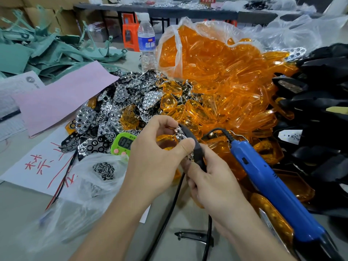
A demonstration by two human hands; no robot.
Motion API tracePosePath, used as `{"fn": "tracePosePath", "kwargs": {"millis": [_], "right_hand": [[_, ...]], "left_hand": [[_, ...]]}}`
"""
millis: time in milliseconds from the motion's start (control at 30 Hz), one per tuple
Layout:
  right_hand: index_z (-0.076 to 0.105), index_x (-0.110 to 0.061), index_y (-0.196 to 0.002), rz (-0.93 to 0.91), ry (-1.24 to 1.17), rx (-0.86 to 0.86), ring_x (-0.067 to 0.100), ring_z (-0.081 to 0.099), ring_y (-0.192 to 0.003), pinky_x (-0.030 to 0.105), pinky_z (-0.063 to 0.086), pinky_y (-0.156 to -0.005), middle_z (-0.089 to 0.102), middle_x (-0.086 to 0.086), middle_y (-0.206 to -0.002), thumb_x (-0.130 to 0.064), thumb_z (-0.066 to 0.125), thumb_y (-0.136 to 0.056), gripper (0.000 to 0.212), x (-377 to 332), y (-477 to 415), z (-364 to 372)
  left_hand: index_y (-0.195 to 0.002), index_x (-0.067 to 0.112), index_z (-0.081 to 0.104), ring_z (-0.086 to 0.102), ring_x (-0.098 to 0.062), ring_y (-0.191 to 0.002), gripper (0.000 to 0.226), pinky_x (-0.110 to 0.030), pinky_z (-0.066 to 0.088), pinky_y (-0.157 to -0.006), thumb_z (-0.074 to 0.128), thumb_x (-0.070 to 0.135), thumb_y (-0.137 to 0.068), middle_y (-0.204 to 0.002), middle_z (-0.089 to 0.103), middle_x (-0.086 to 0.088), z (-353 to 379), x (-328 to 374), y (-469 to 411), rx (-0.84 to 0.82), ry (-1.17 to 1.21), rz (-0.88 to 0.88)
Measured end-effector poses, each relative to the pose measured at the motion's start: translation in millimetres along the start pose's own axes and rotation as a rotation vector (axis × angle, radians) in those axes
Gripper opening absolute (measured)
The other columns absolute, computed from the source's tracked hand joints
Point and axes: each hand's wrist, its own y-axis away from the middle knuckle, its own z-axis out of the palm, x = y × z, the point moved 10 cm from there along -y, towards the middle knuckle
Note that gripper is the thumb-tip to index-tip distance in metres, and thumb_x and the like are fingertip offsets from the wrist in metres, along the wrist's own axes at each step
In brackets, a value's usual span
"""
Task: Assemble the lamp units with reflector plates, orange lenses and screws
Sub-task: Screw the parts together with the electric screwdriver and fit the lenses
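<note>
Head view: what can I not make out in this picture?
All in the head view:
Green timer: the left hand covers its digits after 03.
Lamp unit: left and right hand grip it, hiding most of it.
Blue screwdriver: the bottom edge cuts off its tip.
Red sign at the back: too small to read.

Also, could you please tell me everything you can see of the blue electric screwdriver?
The blue electric screwdriver is a long tool with a blue plastic body and a black switch on its side. It lies slanting from mid-frame down to the lower right, where its end turns black and leaves the picture. A black cord and a thin wire hanger come out of its upper end. It rests on orange lenses. The right hand, holding the lamp unit, is beside it, not gripping it.
</note>
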Motion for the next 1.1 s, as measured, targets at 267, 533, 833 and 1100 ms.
{"fn": "tracePosePath", "kwargs": {"millis": [267, 533, 833, 1100], "right_hand": [[0.071, -0.037, -0.101, 0.138, -0.303, -0.003, 0.007, 0.040, -0.046, 0.021, 0.034, -0.041, 0.048, -0.004, -0.059, -0.010, 0.059, -0.101, 0.030, 2, 1, -2], [0.062, -0.012, -0.110, 0.321, -0.709, -0.306, 0.008, 0.029, -0.036, 0.018, 0.018, -0.037, 0.044, 0.004, -0.060, -0.024, 0.065, -0.084, 0.030, -10, 15, 21], [0.068, -0.015, -0.092, 0.280, -0.459, -0.365, 0.011, 0.031, -0.040, 0.023, 0.013, -0.041, 0.050, 0.006, -0.061, -0.018, 0.069, -0.092, 0.004, -5, 17, 21], [0.073, -0.032, -0.096, 0.070, -0.277, -0.216, 0.022, 0.059, -0.056, 0.027, 0.045, -0.042, 0.067, 0.012, -0.075, -0.032, 0.064, -0.087, 0.013, -12, 4, 16]], "left_hand": [[-0.098, 0.027, 0.067, 0.059, -0.009, -0.072, 0.034, -0.025, 0.053, -0.070, 0.085, 0.007, -0.077, -0.076, 0.062, 0.010, -18, 1, -8, 0.107, 0.332, -0.033], [-0.078, 0.031, 0.082, 0.066, -0.001, -0.076, 0.020, -0.022, 0.046, -0.067, 0.074, 0.018, -0.091, -0.080, 0.076, 0.017, -34, -12, -18, -0.003, -0.378, -0.023], [-0.119, 0.045, 0.074, 0.072, -0.009, -0.103, 0.037, -0.028, 0.060, -0.087, 0.067, 0.028, -0.088, -0.110, 0.077, 0.011, 4, 8, -5, -0.124, 0.246, 0.025], [-0.099, 0.025, 0.083, 0.076, -0.015, -0.091, 0.029, -0.026, 0.060, -0.080, 0.066, 0.001, -0.097, -0.094, 0.081, -0.001, -4, 8, -6, -0.078, 0.312, 0.004]]}}
